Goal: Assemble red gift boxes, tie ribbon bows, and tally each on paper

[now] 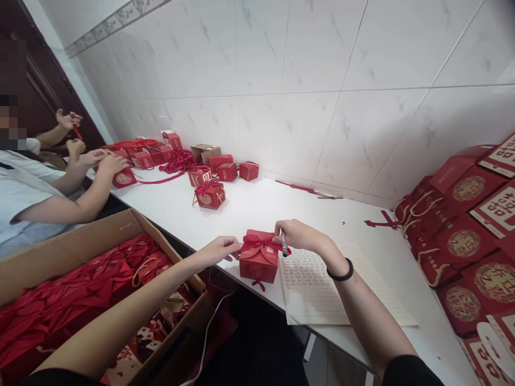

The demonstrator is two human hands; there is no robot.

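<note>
Black sleeves (pixel 406 371) + our bare forearms are closest to cam, bottom L & R; black wristband (pixel 343 278) on our R wrist; both hands meet at a red gift box (pixel 259 268), approx. mid-frame, upright nr front edge of the white table (pixel 249 209); dark red bow (pixel 254 242) across its top, short ribbon tail (pixel 259 285) by its front base.

L hand (pixel 223 249): thumb + index pinching bow's L end, other fingers loosely bent; R hand (pixel 298 236): fingers curled round a pen (pixel 284 247), tips at bow's R side; we can't tell if they grip the ribbon too.

Lined paper (pixel 314 305) w/ rows of handwriting just R of box, partly hidden by our R forearm; big open carton (pixel 100 230) on our L, packed w/ red ribboned boxes (pixel 80 284); white cable (pixel 206 332) between carton & table.

Further L, co-worker (pixel 32 201) in pale top has both hands on another red box (pixel 124 178); second pair of hands (pixel 66 119) behind, w/ a red strip (pixel 77 131); mid-table we see a bow-tied box (pixel 209 197), more red boxes behind it, ribbon pile (pixel 177 162) nr small brown box (pixel 211 155); far R, stacked red gift bags (pixel 458 244), rope handles showing; marbled tile wall (pixel 298 123) behind table.
</note>
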